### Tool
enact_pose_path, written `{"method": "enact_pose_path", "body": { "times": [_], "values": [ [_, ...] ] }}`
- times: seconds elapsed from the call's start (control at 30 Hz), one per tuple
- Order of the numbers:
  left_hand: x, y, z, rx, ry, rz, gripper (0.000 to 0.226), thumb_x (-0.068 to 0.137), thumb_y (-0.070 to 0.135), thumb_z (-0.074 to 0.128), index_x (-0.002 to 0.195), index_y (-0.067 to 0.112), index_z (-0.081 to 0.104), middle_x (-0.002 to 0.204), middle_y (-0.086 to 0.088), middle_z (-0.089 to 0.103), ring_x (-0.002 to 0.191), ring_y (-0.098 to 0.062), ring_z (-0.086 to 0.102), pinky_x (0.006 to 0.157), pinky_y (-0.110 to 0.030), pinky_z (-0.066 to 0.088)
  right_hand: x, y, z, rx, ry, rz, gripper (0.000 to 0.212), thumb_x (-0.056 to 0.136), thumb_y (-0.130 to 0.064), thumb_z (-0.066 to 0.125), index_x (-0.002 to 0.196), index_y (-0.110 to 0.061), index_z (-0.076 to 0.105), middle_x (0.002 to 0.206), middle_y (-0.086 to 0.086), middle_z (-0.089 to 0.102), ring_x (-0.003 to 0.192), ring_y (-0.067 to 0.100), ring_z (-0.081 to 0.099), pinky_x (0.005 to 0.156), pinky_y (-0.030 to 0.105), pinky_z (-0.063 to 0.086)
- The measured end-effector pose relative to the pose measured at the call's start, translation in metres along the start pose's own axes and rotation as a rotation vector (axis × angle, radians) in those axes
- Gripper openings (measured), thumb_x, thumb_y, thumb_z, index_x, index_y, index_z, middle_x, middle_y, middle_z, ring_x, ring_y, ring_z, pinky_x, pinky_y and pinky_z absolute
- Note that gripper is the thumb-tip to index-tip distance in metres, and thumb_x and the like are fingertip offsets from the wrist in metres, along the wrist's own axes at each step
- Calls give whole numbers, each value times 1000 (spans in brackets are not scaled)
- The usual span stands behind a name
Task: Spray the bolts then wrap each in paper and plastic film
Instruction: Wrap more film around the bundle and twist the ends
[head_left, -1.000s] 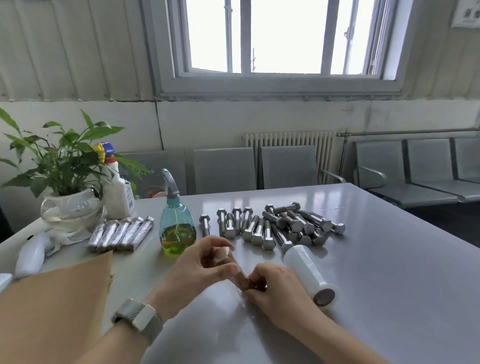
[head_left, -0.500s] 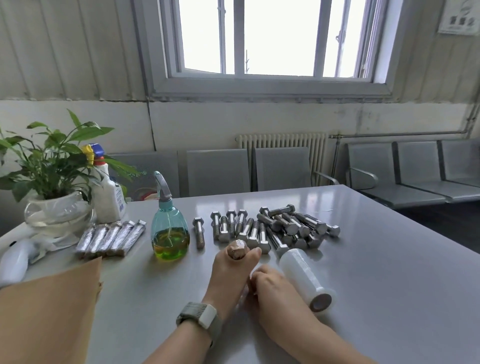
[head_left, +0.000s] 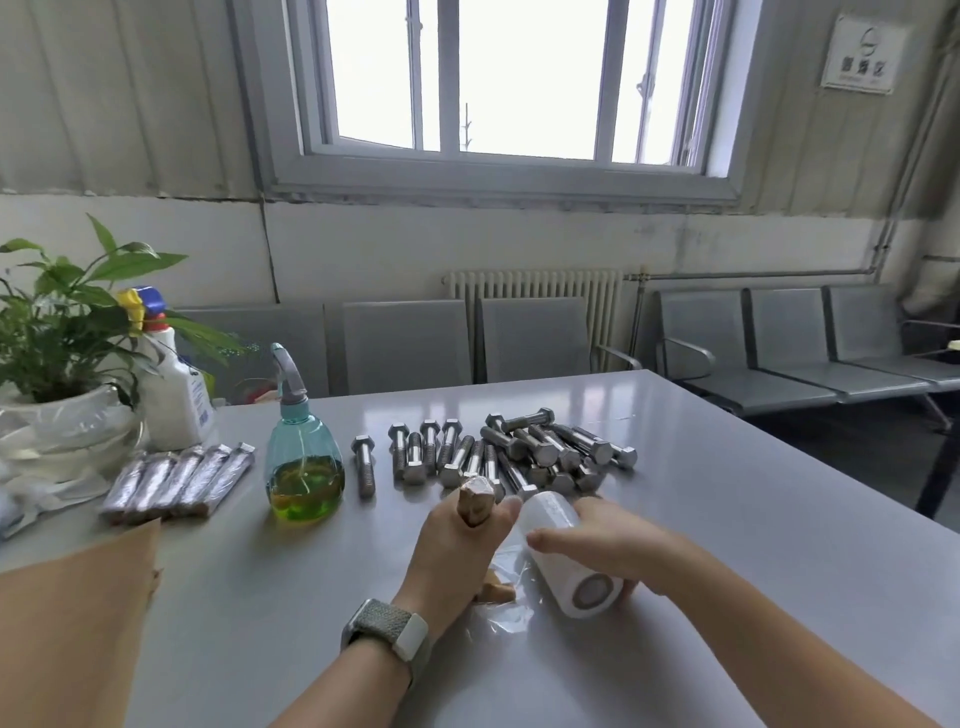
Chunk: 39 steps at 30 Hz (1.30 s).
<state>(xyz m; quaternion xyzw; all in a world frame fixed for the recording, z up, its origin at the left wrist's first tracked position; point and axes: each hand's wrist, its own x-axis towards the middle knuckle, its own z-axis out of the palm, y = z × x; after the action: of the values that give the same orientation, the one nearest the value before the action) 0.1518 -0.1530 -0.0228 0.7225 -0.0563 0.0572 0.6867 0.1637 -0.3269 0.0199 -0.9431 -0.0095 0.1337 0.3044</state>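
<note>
Head camera view, looking down over a glossy grey counter (head_left: 727, 519) below a bright window. The left hand (head_left: 457, 551), with a pale watch (head_left: 389, 629) on its wrist, has its fingers curled round a bolt wrapped in brown paper (head_left: 475, 501); the bolt's wrapped head pokes up above the knuckles and its lower end shows under the palm. The right hand (head_left: 608, 540) lies over a white roll of clear plastic film (head_left: 566, 556), thumb reaching across its top and fingers curved round its far side, so it grasps the roll. A loose sheet of film trails from the roll onto the counter beneath the wrapped bolt.

Just beyond the hands lies a pile of bare steel hex bolts (head_left: 498, 452), with a single bolt (head_left: 363, 467) a little apart on the left. Left of that stands a teal spray bottle holding yellow-green liquid (head_left: 304, 457). Further left, a row of finished bolts wrapped in shiny film (head_left: 176, 483) lies side by side. A sheet of brown paper (head_left: 67, 623) covers the near left corner. At the far left stand a leafy potted plant (head_left: 57, 332) and a white bottle (head_left: 174, 379).
</note>
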Motion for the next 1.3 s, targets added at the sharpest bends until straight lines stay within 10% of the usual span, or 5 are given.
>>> {"method": "enact_pose_path", "body": {
  "times": [0.17,0.5,0.93,1.03,1.3],
  "values": [
    [2,-5,6,66,-14,28,74,62,68,67,96,3,60,61,1,48,47,-11,43,43,-23,41,-1,0,-14,670,-125,81,42,81,-44,72,107,-12,61,81,9,63,56,21,67,54,33,58],
    [0,-5,2,168,-119,149,45,73,69,56,69,24,52,46,2,52,35,-17,49,38,-20,35,3,-14,-18,770,-217,15,50,80,-43,75,115,-10,62,79,10,67,65,24,66,70,40,59],
    [-49,8,-75,-21,-342,49,44,88,42,57,130,44,42,62,6,40,50,-7,33,43,-15,31,-2,-46,-1,667,-460,-160,60,69,-26,78,119,0,57,90,15,65,81,34,67,81,43,56],
    [-62,3,-93,-4,-387,-14,43,85,47,61,112,14,58,62,1,45,49,-12,41,45,-21,37,-7,-67,5,419,-400,-206,55,64,-32,80,107,-4,61,92,11,66,81,23,67,71,34,56],
    [-73,-1,-103,32,-326,59,25,88,50,56,107,34,57,63,7,44,35,-15,41,33,-20,34,-22,-104,-7,147,-270,-280,75,53,-43,87,115,-15,56,112,21,68,105,41,66,90,56,50]
  ]
}}
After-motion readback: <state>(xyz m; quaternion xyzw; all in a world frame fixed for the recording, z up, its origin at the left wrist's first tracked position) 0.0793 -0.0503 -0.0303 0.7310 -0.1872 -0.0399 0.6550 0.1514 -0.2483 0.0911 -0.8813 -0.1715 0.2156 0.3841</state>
